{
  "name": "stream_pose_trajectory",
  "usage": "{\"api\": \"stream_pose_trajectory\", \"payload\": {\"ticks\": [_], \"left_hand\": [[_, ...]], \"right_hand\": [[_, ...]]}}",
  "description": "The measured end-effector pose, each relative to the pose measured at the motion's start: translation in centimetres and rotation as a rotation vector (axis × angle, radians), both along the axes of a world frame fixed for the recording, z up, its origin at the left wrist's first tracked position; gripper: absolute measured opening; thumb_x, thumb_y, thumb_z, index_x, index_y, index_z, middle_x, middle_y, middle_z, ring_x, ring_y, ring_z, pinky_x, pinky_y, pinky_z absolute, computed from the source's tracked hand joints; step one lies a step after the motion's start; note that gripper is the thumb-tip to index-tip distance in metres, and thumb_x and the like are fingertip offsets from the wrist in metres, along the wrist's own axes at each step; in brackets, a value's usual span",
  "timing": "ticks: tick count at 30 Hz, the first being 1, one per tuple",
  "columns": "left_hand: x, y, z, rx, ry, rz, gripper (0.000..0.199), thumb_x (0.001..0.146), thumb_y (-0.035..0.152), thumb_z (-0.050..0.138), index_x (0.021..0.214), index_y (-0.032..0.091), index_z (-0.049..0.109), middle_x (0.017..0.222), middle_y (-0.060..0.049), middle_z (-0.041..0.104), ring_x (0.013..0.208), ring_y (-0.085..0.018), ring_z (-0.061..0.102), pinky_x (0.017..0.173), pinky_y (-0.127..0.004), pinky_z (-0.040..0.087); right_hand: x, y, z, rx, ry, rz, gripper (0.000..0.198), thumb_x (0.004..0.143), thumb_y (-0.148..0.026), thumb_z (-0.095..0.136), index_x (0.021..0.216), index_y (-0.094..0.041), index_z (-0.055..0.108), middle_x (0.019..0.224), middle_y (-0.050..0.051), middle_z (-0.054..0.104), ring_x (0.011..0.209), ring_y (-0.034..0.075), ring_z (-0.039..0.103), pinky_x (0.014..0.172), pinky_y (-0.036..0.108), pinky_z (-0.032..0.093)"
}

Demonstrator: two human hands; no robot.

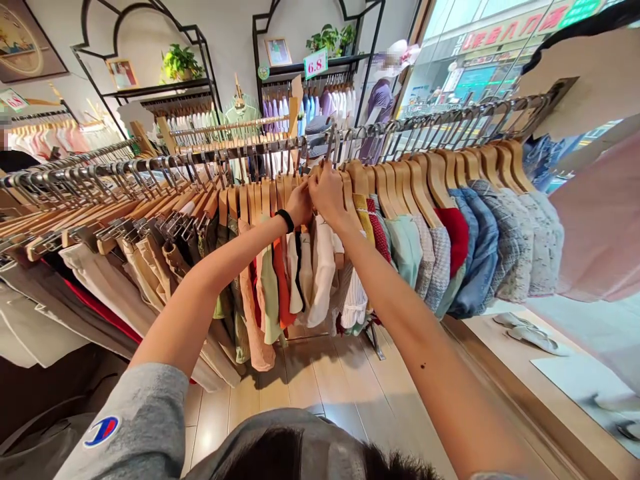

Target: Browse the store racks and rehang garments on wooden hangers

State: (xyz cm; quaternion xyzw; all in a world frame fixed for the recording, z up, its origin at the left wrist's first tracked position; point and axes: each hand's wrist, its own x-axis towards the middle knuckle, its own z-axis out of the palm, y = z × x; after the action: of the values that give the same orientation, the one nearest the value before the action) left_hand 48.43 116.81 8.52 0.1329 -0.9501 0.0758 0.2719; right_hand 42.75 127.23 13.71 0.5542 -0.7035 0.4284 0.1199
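Observation:
In the middle of a long clothes rail, both my hands meet among the wooden hangers. My right hand [327, 192] is closed around the top of a wooden hanger, whose metal hook [330, 143] rises above my fingers. Pressed up beside it is my left hand [300, 204], with a black band on the wrist; its fingers are bent inward, and what they hold is hidden. A cream-white garment [323, 270] hangs just below my hands. Left of it hang an orange garment [283, 277] and a light green one [270, 300].
The metal rail [200, 157] carries trousers [105, 280] at left and denim jackets [477, 247] at right. White shoes [535, 337] lie on a low ledge by the window. A rack foot [375, 341] stands on the tiled floor [280, 387]. A mannequin [383, 93] stands behind.

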Motion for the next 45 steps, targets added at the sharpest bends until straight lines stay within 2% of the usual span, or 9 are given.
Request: {"api": "stream_pose_trajectory", "payload": {"ticks": [4, 11, 16, 19, 24, 30, 33, 40, 45], "left_hand": [[0.5, 0.0, 0.2, -0.083, -0.073, 0.115, 0.065, 0.071, 0.024, 0.051, 0.134, 0.021, 0.069, 0.136, -0.007, 0.068, 0.15, -0.031, 0.04, 0.129, -0.061, 0.014], [3.5, 2.6, 1.5, -0.179, -0.176, 0.148, 0.053, 0.09, 0.019, 0.044, 0.138, 0.013, 0.066, 0.145, -0.014, 0.062, 0.151, -0.033, 0.038, 0.13, -0.062, 0.014], [4.7, 4.4, 1.6, -0.23, -0.254, 0.156, 0.046, 0.097, 0.02, 0.038, 0.128, 0.015, 0.072, 0.134, -0.014, 0.069, 0.14, -0.03, 0.053, 0.132, -0.059, 0.01], [5.2, 5.6, 1.1, -0.236, -0.264, 0.174, 0.045, 0.1, 0.022, 0.039, 0.129, 0.015, 0.071, 0.132, -0.015, 0.07, 0.139, -0.029, 0.054, 0.132, -0.059, 0.012], [6.2, 7.7, 0.1, -0.177, -0.237, 0.241, 0.047, 0.104, 0.025, 0.037, 0.138, 0.006, 0.063, 0.145, -0.021, 0.059, 0.152, -0.031, 0.038, 0.13, -0.06, 0.014], [7.4, 10.6, -1.0, -0.069, -0.184, 0.365, 0.048, 0.107, 0.028, 0.036, 0.147, 0.012, 0.056, 0.161, -0.016, 0.042, 0.155, -0.028, 0.03, 0.129, -0.057, 0.018], [8.4, 12.7, -1.5, -0.014, -0.15, 0.448, 0.052, 0.109, 0.032, 0.03, 0.153, 0.012, 0.048, 0.166, -0.014, 0.034, 0.157, -0.027, 0.025, 0.131, -0.056, 0.016], [13.0, 16.4, -3.3, 0.04, 0.1, 0.752, 0.055, 0.109, 0.036, 0.023, 0.15, 0.01, 0.048, 0.162, -0.015, 0.041, 0.153, -0.03, 0.033, 0.126, -0.057, 0.03], [15.8, 16.4, -4.9, 0.161, 0.181, 0.935, 0.054, 0.108, 0.037, 0.023, 0.151, 0.012, 0.043, 0.165, -0.016, 0.035, 0.153, -0.031, 0.033, 0.119, -0.056, 0.041]], "right_hand": [[-0.4, -1.0, 0.3, 0.024, 0.014, 0.022, 0.044, 0.098, -0.021, 0.038, 0.137, -0.004, 0.051, 0.116, 0.025, 0.066, 0.108, 0.036, 0.065, 0.091, 0.046, 0.049], [-0.2, -1.2, -0.3, 0.036, 0.117, -0.058, 0.051, 0.102, -0.031, 0.043, 0.142, -0.001, 0.045, 0.113, 0.026, 0.068, 0.104, 0.036, 0.066, 0.088, 0.044, 0.049], [-0.2, -1.8, -0.8, 0.04, 0.112, -0.103, 0.043, 0.099, -0.029, 0.046, 0.134, -0.005, 0.055, 0.121, 0.027, 0.066, 0.109, 0.037, 0.064, 0.091, 0.046, 0.047], [-0.4, -2.1, -1.0, -0.008, 0.136, -0.066, 0.041, 0.099, -0.027, 0.045, 0.131, -0.007, 0.059, 0.127, 0.025, 0.064, 0.119, 0.037, 0.058, 0.098, 0.047, 0.043], [-1.1, -2.4, -1.5, -0.072, 0.143, -0.067, 0.038, 0.1, -0.026, 0.048, 0.13, -0.008, 0.065, 0.137, 0.024, 0.054, 0.132, 0.032, 0.041, 0.111, 0.046, 0.029], [-0.7, -2.6, -2.1, -0.022, 0.108, -0.109, 0.042, 0.104, -0.033, 0.048, 0.131, -0.008, 0.068, 0.139, 0.028, 0.051, 0.129, 0.033, 0.039, 0.101, 0.049, 0.027], [0.0, -2.5, -2.3, -0.013, 0.075, -0.142, 0.041, 0.103, -0.028, 0.049, 0.136, -0.01, 0.066, 0.138, 0.03, 0.051, 0.131, 0.035, 0.04, 0.098, 0.051, 0.025], [0.3, -3.4, -3.3, -0.046, 0.039, -0.184, 0.051, 0.093, -0.015, 0.06, 0.144, -0.019, 0.063, 0.144, 0.029, 0.051, 0.139, 0.037, 0.038, 0.097, 0.056, 0.025], [-0.3, -5.1, -4.2, -0.106, -0.006, -0.134, 0.049, 0.097, -0.027, 0.052, 0.144, -0.019, 0.064, 0.15, 0.028, 0.046, 0.142, 0.038, 0.034, 0.097, 0.063, 0.019]]}}
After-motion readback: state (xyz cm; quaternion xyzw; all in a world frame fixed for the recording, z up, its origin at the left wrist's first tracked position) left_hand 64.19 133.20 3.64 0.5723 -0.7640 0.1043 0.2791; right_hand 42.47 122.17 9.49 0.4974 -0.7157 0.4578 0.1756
